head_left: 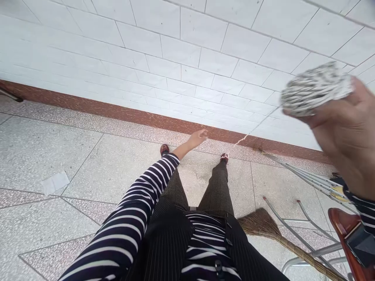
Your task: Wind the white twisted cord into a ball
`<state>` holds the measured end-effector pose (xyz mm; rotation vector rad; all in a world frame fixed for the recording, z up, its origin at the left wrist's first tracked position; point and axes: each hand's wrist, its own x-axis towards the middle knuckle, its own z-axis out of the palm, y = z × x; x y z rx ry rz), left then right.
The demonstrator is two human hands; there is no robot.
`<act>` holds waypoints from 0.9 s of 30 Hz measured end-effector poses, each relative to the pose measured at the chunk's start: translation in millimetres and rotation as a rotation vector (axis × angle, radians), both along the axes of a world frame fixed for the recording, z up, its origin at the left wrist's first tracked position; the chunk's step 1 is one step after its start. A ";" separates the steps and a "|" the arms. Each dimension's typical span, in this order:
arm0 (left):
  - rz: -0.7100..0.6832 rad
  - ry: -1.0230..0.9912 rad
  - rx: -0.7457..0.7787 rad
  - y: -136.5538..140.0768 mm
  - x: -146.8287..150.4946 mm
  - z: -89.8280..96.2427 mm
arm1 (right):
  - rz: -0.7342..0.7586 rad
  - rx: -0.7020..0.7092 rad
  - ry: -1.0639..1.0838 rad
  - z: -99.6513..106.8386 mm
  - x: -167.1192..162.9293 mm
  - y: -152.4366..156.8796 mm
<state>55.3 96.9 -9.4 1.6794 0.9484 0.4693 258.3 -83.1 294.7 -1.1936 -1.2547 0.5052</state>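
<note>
Raised at the upper right, my right hand point(345, 128) is wrapped round a thick bundle of off-white cord point(316, 89), which is blurred by motion. A thin loose cord end point(242, 139) trails from the bundle down and left, in front of the wall's brown base strip. My left hand point(198, 138) is held out low in front of me, apart from the bundle. Its fingers are curled together, and I cannot make out whether anything is between them.
A white tiled wall point(190, 58) rises ahead. On the speckled floor point(102, 164) lies a pale paper piece point(55, 182) at left. To the right are a straw broom point(260, 222), metal tube legs point(304, 218), light poles point(307, 175) and a reddish wooden chair point(341, 220) with a dark object on it.
</note>
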 end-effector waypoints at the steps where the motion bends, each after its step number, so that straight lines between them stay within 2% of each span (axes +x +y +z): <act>1: -0.078 -0.161 -0.027 -7.4 12.2 14.2 | 0.048 -0.059 0.009 -5.0 -14.8 3.3; 3: -0.199 -0.409 -0.096 -24.3 30.0 42.6 | 0.103 -0.119 0.023 -14.5 -37.2 9.7; 5: -0.298 -0.573 -0.164 -43.7 37.5 64.2 | 0.142 -0.177 0.039 -22.1 -46.6 16.4; 7: -0.383 -0.629 -0.206 -63.1 34.2 73.1 | 0.158 -0.217 0.059 -27.4 -43.4 23.4; 8: -0.415 -0.625 -0.221 -71.3 28.9 71.9 | 0.146 -0.216 0.068 -29.3 -38.1 26.9; 10: -0.434 -0.575 -0.239 -82.4 13.1 58.9 | 0.078 -0.193 0.081 -32.3 -22.7 33.3; 12: -0.373 -0.497 -0.222 -85.3 -6.4 35.7 | -0.019 -0.192 0.103 -34.8 -4.2 37.9; 15: -0.239 -0.309 -0.081 -76.8 -35.3 -4.7 | -0.174 -0.204 0.163 -38.9 20.9 38.6; 17: -0.221 -0.131 0.040 -66.3 -51.5 -26.7 | -0.243 -0.173 0.202 -41.4 31.0 34.1; 19: -0.218 0.061 0.154 -53.4 -64.4 -40.9 | -0.244 -0.156 0.218 -42.6 32.7 25.4; 23: -0.149 0.336 0.306 -21.8 -80.3 -47.6 | -0.080 -0.175 0.172 -39.3 16.0 2.6; 27: -0.127 0.396 0.345 4.4 -86.5 -42.2 | -0.004 -0.148 0.163 -28.1 1.6 -13.2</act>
